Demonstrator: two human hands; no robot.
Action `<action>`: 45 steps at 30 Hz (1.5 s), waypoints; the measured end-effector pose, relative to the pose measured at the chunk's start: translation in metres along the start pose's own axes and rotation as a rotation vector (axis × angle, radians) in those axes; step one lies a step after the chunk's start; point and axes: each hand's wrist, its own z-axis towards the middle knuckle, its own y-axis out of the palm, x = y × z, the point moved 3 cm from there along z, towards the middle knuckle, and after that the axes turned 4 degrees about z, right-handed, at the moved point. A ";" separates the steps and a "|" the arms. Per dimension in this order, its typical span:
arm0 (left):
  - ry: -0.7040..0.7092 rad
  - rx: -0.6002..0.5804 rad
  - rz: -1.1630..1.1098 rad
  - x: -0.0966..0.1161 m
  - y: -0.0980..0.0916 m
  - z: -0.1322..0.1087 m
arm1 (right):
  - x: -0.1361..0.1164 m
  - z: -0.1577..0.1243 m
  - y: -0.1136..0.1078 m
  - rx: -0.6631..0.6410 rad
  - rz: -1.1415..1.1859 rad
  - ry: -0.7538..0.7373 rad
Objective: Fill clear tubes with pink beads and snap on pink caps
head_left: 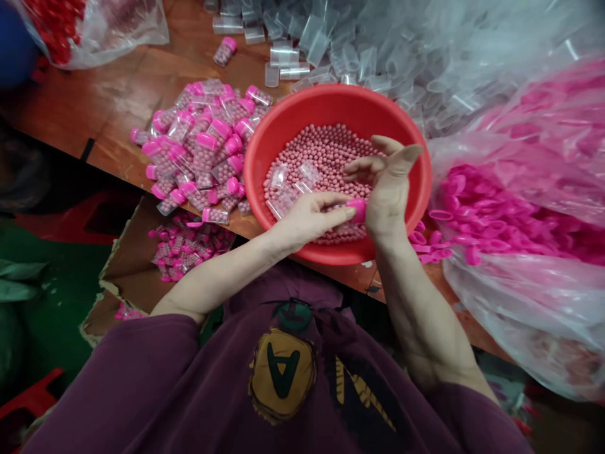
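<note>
Over the red basin (255, 145), my left hand (309, 217) is closed around a small clear bottle, mostly hidden by the fingers. Its pink cap (357, 210) shows at my fingertips and touches the heel of my right palm. My right hand (390, 189) is open, fingers spread, palm turned toward the cap. Below both hands, small pink beads (326, 148) fill the basin's bottom. Several clear tubes (283, 202) lie on the beads at the left, close to my left hand.
Filled pink-capped bottles (203, 145) are heaped left of the basin. More sit in a cardboard box (127, 252) below the table edge. Empty clear tubes (312, 38) spread behind. At the right, a plastic bag (496, 284) spills pink caps (491, 214). Another bag (142, 25) lies far left.
</note>
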 end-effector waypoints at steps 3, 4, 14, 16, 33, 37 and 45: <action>0.005 0.152 -0.134 -0.004 -0.008 0.007 | -0.004 -0.005 -0.012 0.006 -0.188 -0.182; 0.003 0.185 -0.161 -0.004 -0.010 0.009 | -0.007 -0.009 -0.013 -0.050 -0.307 -0.239; 0.076 0.225 -0.102 0.003 -0.005 0.008 | -0.010 -0.030 0.012 -0.213 -0.868 -0.334; 0.063 0.208 -0.065 0.012 -0.001 0.007 | -0.015 -0.024 0.007 -0.229 -0.899 -0.345; 0.615 0.917 0.813 0.110 -0.170 0.025 | -0.008 0.046 -0.014 -0.753 -0.940 0.010; 0.578 0.493 0.925 0.088 -0.113 0.024 | 0.006 0.028 -0.008 -0.833 -1.114 0.108; 0.299 0.013 0.860 0.035 -0.023 0.031 | 0.002 0.001 -0.048 -0.383 -0.030 0.255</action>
